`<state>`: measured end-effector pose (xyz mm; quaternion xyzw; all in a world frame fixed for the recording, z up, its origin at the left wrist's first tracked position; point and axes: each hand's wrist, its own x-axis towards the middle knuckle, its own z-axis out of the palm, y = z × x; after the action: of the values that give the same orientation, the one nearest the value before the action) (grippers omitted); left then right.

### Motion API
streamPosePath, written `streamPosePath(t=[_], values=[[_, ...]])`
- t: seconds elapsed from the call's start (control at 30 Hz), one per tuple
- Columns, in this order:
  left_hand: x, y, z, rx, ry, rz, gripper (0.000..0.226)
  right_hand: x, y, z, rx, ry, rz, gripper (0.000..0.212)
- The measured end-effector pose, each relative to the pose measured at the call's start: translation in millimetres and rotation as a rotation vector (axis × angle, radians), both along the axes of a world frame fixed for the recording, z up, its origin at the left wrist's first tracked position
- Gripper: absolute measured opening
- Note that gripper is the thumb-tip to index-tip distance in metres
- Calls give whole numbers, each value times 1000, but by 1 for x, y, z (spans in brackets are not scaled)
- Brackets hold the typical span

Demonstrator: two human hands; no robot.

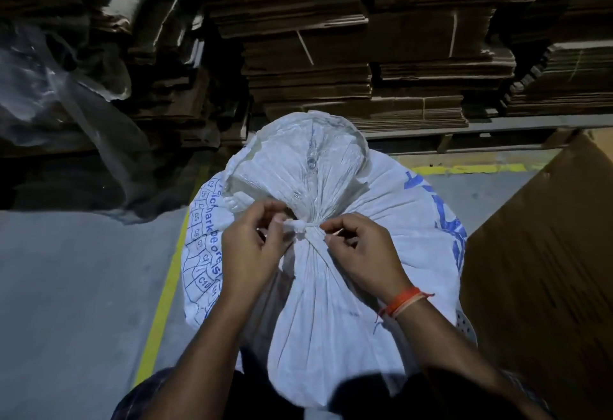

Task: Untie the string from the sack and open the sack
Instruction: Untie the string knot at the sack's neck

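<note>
- There is just one camera, worn on the person's head.
- It looks forward and down, close over the white sack (318, 253), which fills the middle.
- Both arms come in from the near edge.
- The wide lens bends the far stacks of cardboard (348, 54).
- The grey floor (73, 287) shows on the left.

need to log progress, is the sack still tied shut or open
Still tied shut: the sack neck is cinched by the string, which both hands are picking at.
</note>
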<state>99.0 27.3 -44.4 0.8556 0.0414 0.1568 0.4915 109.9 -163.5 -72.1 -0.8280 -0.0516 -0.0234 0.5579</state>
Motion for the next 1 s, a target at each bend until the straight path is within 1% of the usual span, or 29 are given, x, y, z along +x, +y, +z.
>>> streamPosePath(t=[0.07, 0.13, 0.23, 0.3, 0.4, 0.57, 0.63, 0.73, 0.77, 0.9, 0.97, 1.0], values=[[13, 10, -3, 112, -26, 2, 18, 7, 5, -4, -72, -55, 36, 16], [23, 19, -7, 199, -1, -23, 18, 12, 10, -7, -93, -94, 68, 16], [25, 29, -16, 186, 116, -55, 14, 13, 21, -13, -100, -118, 88, 19], [24, 30, -18, 153, 186, -98, 13, 14, 26, -16, -144, -135, 90, 25], [23, 31, -16, 68, 247, -140, 15, 19, 33, -18, -248, -163, 102, 37], [28, 31, -12, -246, 365, -115, 24, 23, 40, -17, -256, -96, 124, 57], [30, 26, -8, -325, 373, -123, 27, 25, 40, -18, -238, -80, 123, 59], [34, 23, -7, -476, 412, -168, 27, 28, 38, -19, -152, -56, 89, 52], [37, 24, -9, -476, 420, -179, 25, 28, 38, -19, -124, -46, 78, 49], [49, 29, -23, -263, 403, -305, 20, 32, 34, -21, -42, -13, 33, 34], [51, 27, -28, -191, 411, -352, 18, 34, 32, -22, -34, 7, 14, 27], [51, 27, -31, -123, 413, -361, 17, 35, 31, -23, -38, 17, 9, 24]])
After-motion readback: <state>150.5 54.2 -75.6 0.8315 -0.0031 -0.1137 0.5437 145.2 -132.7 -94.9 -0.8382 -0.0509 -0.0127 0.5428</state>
